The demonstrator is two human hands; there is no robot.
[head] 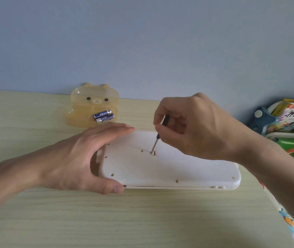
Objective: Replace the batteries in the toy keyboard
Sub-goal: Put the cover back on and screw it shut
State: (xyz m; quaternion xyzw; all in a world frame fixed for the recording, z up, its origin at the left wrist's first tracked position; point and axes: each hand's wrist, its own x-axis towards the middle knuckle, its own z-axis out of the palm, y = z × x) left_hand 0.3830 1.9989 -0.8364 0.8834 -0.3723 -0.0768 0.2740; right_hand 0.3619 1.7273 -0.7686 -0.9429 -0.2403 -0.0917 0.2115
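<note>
Pale wood-grain table (35, 212) stood against a blue wall. The left hand (81, 158), fingers straight and thumb wide, braced the left end of the face-down white toy keyboard (169, 170). Behind it, a bear-shaped case (81, 108) held two blue batteries (103, 116), their labels unreadable. The right hand (196, 126) pinched a screwdriver (156, 142), its tip in the keyboard's screw hole.
</note>
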